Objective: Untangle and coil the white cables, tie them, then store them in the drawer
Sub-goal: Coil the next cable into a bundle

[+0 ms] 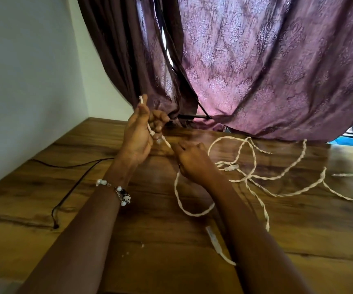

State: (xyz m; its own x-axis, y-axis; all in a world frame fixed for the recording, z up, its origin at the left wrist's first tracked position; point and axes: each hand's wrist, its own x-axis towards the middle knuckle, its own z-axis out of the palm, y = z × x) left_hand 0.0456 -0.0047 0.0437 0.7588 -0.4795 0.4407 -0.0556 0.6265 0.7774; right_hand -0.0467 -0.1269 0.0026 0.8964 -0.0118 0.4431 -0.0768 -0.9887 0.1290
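Observation:
Twisted white cables (254, 177) sprawl in loops over the wooden table (150, 262), mostly to the right of my hands. My left hand (139, 134) is raised above the table and grips one cable end, whose tip sticks up past my thumb. The same strand runs down to my right hand (192, 161), which pinches it just above the tabletop. From there a loop (182, 206) curves under my right forearm. A white plug (231, 167) lies beside my right hand, and another connector (213, 240) lies near the front.
A thin black cord (73, 183) trails across the left of the table. Purple patterned curtains (266, 71) hang over the table's back edge, with a black rod (192, 116) poking out under them. A white wall (23, 81) borders the left side.

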